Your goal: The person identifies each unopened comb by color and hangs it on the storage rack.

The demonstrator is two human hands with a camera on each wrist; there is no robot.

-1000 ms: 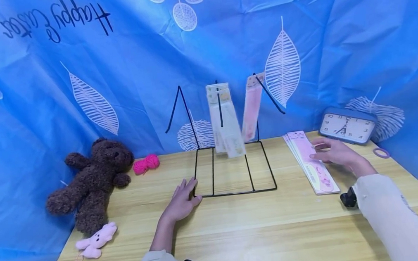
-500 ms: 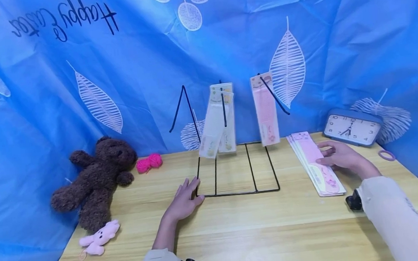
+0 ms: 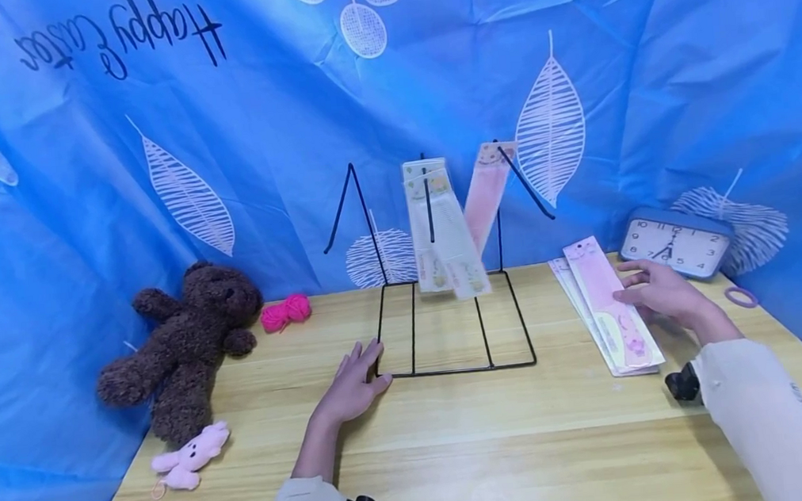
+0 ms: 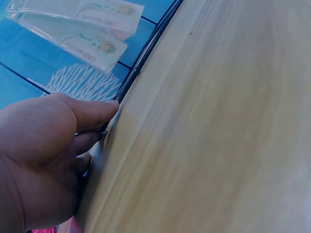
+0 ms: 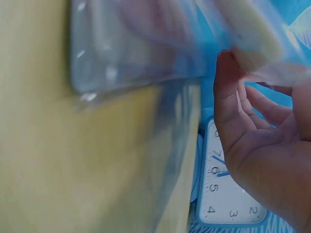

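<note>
My right hand (image 3: pixel 671 294) pinches the edge of a pink comb in a clear packet (image 3: pixel 597 269), its top end raised off a small stack of similar packets (image 3: pixel 567 284) on the table. The right wrist view shows the thumb and fingers on the packet's blurred edge. My left hand (image 3: pixel 350 382) rests at the front left corner of a black wire display rack (image 3: pixel 454 371), thumb and fingers touching the wire. Two pale green comb packets (image 3: pixel 429 224) hang on the rack's middle hook. On its right hook hangs a tilted pink comb packet (image 3: pixel 487 187).
A blue clock (image 3: pixel 676 244) and a purple ring (image 3: pixel 741 297) lie beyond my right hand. To the left are a brown teddy bear (image 3: pixel 184 349), pink yarn (image 3: pixel 285 313) and a small pink plush (image 3: pixel 192 457). A blue cloth (image 3: pixel 253 120) hangs behind.
My right hand has drawn the top pink comb packet slightly up and aside from the stack. The hanging packets swing on their hooks. My left hand stays at the rack corner.
</note>
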